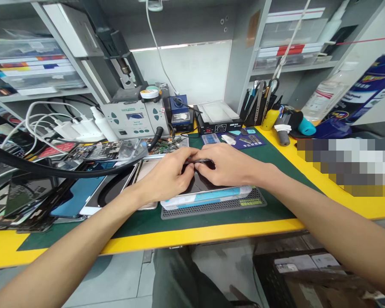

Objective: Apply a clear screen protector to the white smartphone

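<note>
A black-screened device (205, 183), like a phone or small tablet, lies flat on a white and blue stack (208, 197). Below that stack is a grey perforated mat (211, 210). My left hand (171, 171) and my right hand (229, 164) meet over the far part of the device. Thumbs and fingers of both pinch a thin dark piece (206, 161) there. Whether this piece is part of the device I cannot tell, as the fingers hide most of it. A pale phone shell (147, 171) lies beside my left hand.
Phones and phone parts (72, 194) crowd the left side, crossed by a black hose (67, 172). At the back stand a grey soldering station (131, 119) and a black-based heating unit (221, 124). Tweezers (259, 102) and a yellow bottle (270, 119) are at back right.
</note>
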`<state>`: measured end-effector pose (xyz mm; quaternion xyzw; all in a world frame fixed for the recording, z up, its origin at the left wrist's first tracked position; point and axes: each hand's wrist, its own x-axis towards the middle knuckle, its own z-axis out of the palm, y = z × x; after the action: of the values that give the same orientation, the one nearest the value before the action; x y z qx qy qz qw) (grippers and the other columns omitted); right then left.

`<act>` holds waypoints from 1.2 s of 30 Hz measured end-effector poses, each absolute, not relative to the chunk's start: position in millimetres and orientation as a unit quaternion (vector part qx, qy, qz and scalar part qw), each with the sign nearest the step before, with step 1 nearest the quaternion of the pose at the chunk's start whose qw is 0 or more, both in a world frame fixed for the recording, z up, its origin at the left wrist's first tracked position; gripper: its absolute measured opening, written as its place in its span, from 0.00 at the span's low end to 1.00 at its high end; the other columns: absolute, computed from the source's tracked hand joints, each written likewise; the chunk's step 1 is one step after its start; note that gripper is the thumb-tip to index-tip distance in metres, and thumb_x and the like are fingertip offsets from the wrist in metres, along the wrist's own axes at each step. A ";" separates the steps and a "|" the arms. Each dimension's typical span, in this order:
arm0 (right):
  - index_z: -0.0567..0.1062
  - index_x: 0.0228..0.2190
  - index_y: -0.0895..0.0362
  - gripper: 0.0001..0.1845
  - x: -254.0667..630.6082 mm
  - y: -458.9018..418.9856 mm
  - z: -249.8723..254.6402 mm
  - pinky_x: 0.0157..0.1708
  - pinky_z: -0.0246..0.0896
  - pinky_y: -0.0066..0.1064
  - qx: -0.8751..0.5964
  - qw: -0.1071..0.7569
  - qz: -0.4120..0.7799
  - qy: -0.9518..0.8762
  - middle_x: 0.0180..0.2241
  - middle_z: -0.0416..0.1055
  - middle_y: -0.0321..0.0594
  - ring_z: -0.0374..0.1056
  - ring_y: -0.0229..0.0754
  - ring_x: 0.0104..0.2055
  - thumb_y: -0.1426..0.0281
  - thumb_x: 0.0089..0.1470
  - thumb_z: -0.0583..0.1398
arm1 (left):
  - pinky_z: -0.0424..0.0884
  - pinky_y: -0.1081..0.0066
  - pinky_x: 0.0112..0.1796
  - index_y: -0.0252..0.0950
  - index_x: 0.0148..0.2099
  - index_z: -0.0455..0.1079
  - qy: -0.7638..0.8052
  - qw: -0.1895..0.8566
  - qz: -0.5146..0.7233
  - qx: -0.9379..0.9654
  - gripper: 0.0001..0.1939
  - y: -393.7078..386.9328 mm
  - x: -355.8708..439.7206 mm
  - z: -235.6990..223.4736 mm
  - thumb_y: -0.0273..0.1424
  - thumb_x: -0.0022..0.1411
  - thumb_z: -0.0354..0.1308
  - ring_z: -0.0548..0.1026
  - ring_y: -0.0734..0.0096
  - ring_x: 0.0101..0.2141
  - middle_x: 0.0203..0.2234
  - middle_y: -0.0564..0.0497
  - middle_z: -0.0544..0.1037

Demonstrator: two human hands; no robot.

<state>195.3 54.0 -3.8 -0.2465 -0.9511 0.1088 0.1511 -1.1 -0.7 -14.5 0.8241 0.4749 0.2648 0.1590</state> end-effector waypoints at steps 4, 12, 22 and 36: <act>0.82 0.41 0.56 0.16 195.6 54.0 -3.8 0.41 0.57 0.35 -0.248 0.148 0.101 -0.952 0.39 0.81 0.45 0.73 0.48 0.41 0.69 0.65 0.53 | 0.70 0.65 0.48 0.33 0.61 0.70 0.479 0.158 0.260 0.823 0.21 -1.4 -0.9 -13.8 0.26 0.68 0.50 0.77 0.62 0.46 0.48 0.46 0.79; 0.81 0.39 0.57 0.16 195.8 53.6 -4.1 0.40 0.55 0.35 -0.251 0.143 0.090 -0.953 0.38 0.80 0.46 0.72 0.48 0.41 0.69 0.65 0.53 | 0.70 0.68 0.47 0.32 0.60 0.70 0.476 0.154 0.263 0.825 0.20 -0.8 -0.8 -13.0 0.26 0.67 0.51 0.77 0.64 0.44 0.47 0.47 0.80; 0.81 0.40 0.57 0.16 195.2 52.1 -2.9 0.40 0.56 0.35 -0.254 0.140 0.092 -0.953 0.40 0.80 0.47 0.73 0.49 0.43 0.70 0.64 0.53 | 0.70 0.68 0.46 0.33 0.60 0.70 0.475 0.147 0.258 0.829 0.20 -0.8 -1.6 -14.5 0.26 0.67 0.51 0.78 0.64 0.44 0.47 0.48 0.80; 0.81 0.40 0.57 0.16 195.1 50.0 -0.4 0.40 0.56 0.35 -0.256 0.139 0.095 -0.952 0.39 0.81 0.48 0.73 0.50 0.42 0.72 0.63 0.53 | 0.70 0.66 0.49 0.34 0.61 0.70 0.476 0.154 0.259 0.827 0.21 -0.9 -1.4 -13.9 0.26 0.67 0.50 0.77 0.63 0.46 0.49 0.47 0.80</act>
<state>195.1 50.0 -0.4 -0.2556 -0.9521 0.0945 0.1387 -1.4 -0.9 -13.9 0.8265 0.4757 0.2587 0.1538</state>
